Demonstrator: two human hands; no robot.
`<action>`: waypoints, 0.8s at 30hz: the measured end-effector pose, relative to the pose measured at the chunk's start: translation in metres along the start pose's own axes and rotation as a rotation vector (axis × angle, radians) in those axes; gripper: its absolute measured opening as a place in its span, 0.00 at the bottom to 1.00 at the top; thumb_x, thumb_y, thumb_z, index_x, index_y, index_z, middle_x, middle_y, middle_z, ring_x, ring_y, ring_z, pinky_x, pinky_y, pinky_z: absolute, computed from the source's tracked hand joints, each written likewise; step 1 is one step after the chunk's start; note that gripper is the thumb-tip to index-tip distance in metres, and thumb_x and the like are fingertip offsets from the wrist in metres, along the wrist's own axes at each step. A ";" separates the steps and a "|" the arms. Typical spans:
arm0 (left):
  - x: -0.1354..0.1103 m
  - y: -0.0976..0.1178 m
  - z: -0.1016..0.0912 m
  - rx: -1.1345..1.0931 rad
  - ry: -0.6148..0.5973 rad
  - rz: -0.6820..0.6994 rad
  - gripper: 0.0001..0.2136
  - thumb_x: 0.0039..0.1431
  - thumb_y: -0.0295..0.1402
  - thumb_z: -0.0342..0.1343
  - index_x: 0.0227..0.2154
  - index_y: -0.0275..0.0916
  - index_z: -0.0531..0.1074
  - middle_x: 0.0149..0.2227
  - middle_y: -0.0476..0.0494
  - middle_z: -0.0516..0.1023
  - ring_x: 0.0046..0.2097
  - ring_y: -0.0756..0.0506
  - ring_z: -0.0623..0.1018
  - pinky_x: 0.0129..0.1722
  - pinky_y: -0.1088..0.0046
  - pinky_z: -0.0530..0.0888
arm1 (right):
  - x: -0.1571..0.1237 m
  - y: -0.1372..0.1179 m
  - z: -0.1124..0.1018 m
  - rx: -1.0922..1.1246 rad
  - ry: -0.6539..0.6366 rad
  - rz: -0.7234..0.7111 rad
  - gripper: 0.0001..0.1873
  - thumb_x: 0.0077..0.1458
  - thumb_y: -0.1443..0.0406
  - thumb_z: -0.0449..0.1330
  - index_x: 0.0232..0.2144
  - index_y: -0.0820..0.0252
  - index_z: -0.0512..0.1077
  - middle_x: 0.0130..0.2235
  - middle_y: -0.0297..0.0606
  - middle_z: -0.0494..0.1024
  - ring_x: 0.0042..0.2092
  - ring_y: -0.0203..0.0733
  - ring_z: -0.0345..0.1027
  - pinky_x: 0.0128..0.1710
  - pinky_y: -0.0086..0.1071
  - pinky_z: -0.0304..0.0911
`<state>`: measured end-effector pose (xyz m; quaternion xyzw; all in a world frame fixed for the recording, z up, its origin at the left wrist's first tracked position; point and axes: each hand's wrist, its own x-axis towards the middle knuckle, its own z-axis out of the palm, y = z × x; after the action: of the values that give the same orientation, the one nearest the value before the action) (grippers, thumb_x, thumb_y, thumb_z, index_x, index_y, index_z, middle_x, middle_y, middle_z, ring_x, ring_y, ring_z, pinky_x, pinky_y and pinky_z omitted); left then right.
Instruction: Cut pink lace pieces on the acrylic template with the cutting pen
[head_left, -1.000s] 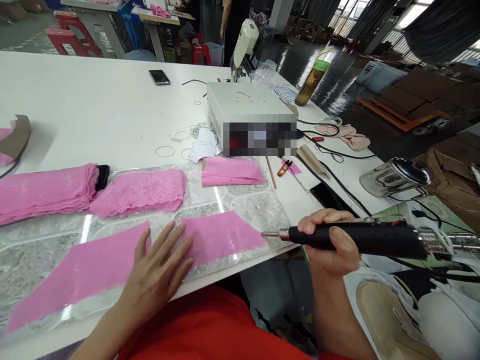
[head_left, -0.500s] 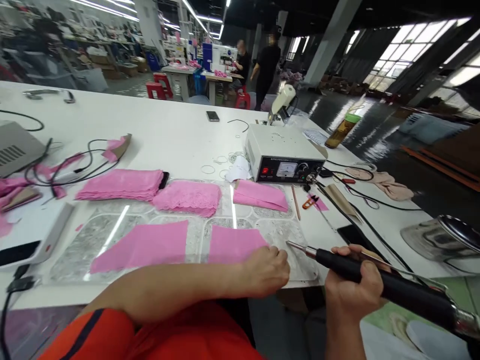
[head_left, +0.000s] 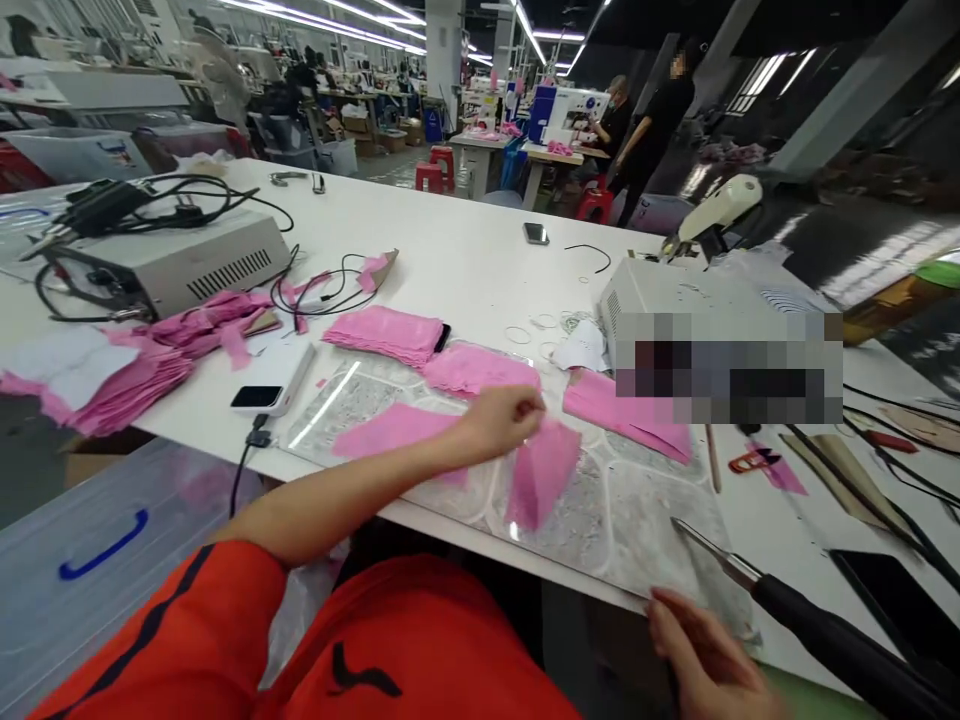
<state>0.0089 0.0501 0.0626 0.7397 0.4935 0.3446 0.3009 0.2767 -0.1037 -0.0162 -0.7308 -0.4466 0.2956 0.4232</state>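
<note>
The person's left hand is curled narrow, its fingertips pinching the upper edge of a pink cloth piece, which hangs from the fingers toward the person, creased and turned, over a patterned mat. Whether the lower end of the cloth touches the mat cannot be told. Left of that hand, partly covered by the forearm, a second pink panel lies flat on the mat. Just beyond the hand is a lace-edged pink stack, with another pink stack touching its far left end. To the hand's right, near it, lies a folded pink bundle, and behind that stands a grey box. The right hand, blurred, is by the near table edge, fingers loosely curved; whether it grips anything cannot be told. Beside it, to its right, is a black-handled tool, its metal tip pointing up and left over the mat. Orange snips lie farther beyond the right hand, and a dark phone lies past the handle.
</note>
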 end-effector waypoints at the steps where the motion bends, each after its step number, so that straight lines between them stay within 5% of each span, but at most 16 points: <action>1: -0.006 -0.010 -0.016 -0.051 0.041 -0.056 0.05 0.57 0.26 0.50 0.31 0.36 0.71 0.27 0.47 0.77 0.28 0.50 0.78 0.27 0.77 0.75 | -0.001 -0.010 0.014 -0.038 -0.041 -0.136 0.18 0.43 0.50 0.65 0.32 0.56 0.77 0.31 0.38 0.81 0.31 0.42 0.75 0.29 0.30 0.73; 5: -0.034 -0.043 -0.058 -0.219 0.166 -0.232 0.03 0.55 0.27 0.50 0.29 0.34 0.69 0.22 0.50 0.73 0.23 0.52 0.76 0.23 0.78 0.75 | 0.004 -0.058 0.078 -0.128 -0.230 -0.745 0.08 0.52 0.60 0.60 0.35 0.55 0.75 0.34 0.37 0.79 0.34 0.39 0.74 0.34 0.31 0.72; 8: -0.053 -0.058 -0.071 -0.307 0.228 -0.311 0.02 0.53 0.27 0.52 0.28 0.34 0.68 0.21 0.51 0.72 0.22 0.51 0.77 0.23 0.78 0.76 | 0.012 -0.080 0.115 -0.273 -0.287 -0.994 0.09 0.53 0.63 0.60 0.38 0.57 0.73 0.35 0.39 0.78 0.38 0.41 0.72 0.38 0.35 0.71; 17: -0.087 -0.089 -0.098 -0.344 0.312 -0.398 0.04 0.51 0.31 0.53 0.28 0.36 0.68 0.21 0.52 0.72 0.23 0.50 0.76 0.23 0.76 0.76 | 0.024 -0.102 0.143 -0.291 -0.370 -1.157 0.05 0.56 0.69 0.57 0.35 0.56 0.72 0.32 0.36 0.76 0.35 0.38 0.71 0.36 0.32 0.69; 24: -0.125 -0.104 -0.115 -0.055 0.342 -0.345 0.06 0.52 0.33 0.51 0.28 0.36 0.70 0.23 0.50 0.72 0.25 0.51 0.72 0.26 0.77 0.69 | 0.031 -0.122 0.161 -0.318 -0.488 -1.252 0.07 0.57 0.70 0.56 0.34 0.56 0.73 0.33 0.37 0.75 0.37 0.38 0.69 0.36 0.33 0.69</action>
<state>-0.1729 -0.0205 0.0218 0.5669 0.6466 0.4217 0.2875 0.1106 0.0114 0.0151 -0.3012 -0.9048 0.0826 0.2894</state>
